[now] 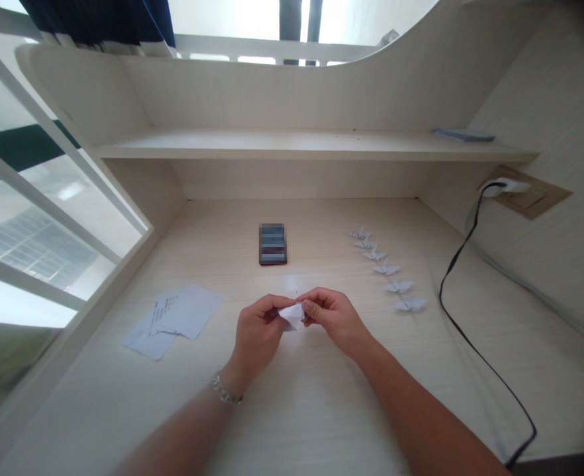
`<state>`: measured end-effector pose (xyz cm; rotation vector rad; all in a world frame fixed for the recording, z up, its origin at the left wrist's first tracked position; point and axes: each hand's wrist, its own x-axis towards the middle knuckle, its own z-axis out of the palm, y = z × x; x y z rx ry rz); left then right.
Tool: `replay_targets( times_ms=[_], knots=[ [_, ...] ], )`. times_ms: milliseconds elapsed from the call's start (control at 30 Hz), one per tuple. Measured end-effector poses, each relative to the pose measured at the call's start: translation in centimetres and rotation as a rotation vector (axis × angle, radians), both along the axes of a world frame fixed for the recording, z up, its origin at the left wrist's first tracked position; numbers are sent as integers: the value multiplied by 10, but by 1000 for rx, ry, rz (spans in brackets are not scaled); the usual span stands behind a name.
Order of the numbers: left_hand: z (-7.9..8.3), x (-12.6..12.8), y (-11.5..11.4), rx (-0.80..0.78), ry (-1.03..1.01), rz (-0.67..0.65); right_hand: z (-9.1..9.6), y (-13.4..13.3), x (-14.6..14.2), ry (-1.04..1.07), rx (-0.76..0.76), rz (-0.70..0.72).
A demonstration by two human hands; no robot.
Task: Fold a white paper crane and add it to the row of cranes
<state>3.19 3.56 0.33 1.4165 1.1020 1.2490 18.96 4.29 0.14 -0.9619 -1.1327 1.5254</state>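
Folded white paper (292,316) pinched between the closed fingers of the left hand (258,330) and right hand (334,318), at lower centre of the frame, above a pale wood-grain desk (321,410). A diagonal row of white origami cranes (385,268) lies just right of the hands. A smartphone (272,244), its surface blurred, lies beyond them; loose printed sheets (172,320) lie to the left.

Sm. white folded paper piece (292,316), creased w/ pointed corner at lower left. Pinched mid-air, partly hidden, so exact fold unclear.
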Motion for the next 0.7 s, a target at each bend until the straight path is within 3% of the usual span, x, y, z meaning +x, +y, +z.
replay_targets(
  times_ms=[333,533,700],
  knots=[
    [-5,3,-2,101,16,43,3,-2,-5,-32,90,-80],
    [8,-2,-1,189,179,-2,0,-2,-3,-96,125,-70],
    [5,-2,0,135,131,-16,0,-2,-3,-101,121,-63]
  ],
)
